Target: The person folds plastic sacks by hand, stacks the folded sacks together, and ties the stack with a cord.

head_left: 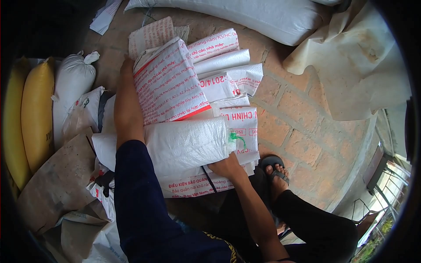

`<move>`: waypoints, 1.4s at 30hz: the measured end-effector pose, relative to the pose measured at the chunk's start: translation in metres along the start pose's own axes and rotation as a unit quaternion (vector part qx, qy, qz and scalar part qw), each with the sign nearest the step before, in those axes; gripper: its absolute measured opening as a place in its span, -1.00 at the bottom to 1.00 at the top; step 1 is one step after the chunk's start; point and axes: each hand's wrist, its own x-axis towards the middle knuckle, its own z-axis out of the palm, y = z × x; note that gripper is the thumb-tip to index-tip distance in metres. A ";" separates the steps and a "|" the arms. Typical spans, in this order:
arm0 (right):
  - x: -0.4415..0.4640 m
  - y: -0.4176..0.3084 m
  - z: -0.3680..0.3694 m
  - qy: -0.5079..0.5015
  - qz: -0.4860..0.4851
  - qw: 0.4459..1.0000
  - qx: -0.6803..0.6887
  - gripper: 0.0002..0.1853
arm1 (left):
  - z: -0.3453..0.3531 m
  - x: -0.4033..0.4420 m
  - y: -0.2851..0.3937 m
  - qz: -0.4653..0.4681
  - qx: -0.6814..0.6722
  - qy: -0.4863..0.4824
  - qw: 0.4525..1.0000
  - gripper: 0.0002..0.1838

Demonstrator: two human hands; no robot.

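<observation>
A thick stack of folded woven plastic sacks (175, 83), white with red print, lies in front of me on the brick floor. On its near side is a plain white folded sack (188, 142) with a green mark at its right end. My left hand (127, 65) is at the far left edge of the stack, its fingers hidden behind the sacks. My right hand (228, 167) is closed at the near right edge of the plain white sack, fingertips partly tucked under it. A black strap (209, 179) runs across the sacks beside those fingers.
Yellow filled sacks (38, 109) and a tied white sack (73, 76) stand at left. A large white filled sack (245, 15) lies at the back. A stained sheet (351, 65) hangs at right. A sandaled foot (276, 173) is on the brick floor (300, 144).
</observation>
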 end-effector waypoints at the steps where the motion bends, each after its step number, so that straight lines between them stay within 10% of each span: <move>1: 0.000 0.000 0.000 -0.001 0.002 1.000 -0.002 -0.60 | 0.000 0.000 -0.001 -0.007 0.000 0.001 1.000 -0.10; 13: 0.000 0.004 0.002 -0.009 0.009 0.999 -0.040 -0.51 | -0.009 -0.011 0.007 -0.064 0.017 0.045 0.997 -0.07; 18: -0.002 0.006 0.004 -0.008 -0.008 1.000 -0.029 -0.54 | -0.027 -0.067 0.047 -0.149 -0.217 0.223 0.939 -0.12; 20: -0.001 0.007 0.005 0.012 -0.020 0.999 -0.032 -0.54 | -0.028 -0.075 0.049 -0.050 -0.586 0.176 0.789 -0.15; 23: 0.000 0.008 0.007 0.034 -0.047 0.997 -0.053 -0.55 | -0.024 -0.047 0.001 -0.110 -0.560 -0.076 0.817 -0.34; 42: 0.003 0.011 0.005 -0.012 -0.044 0.997 -0.056 -0.51 | -0.067 -0.089 0.014 -0.038 -0.494 -0.178 0.850 -0.42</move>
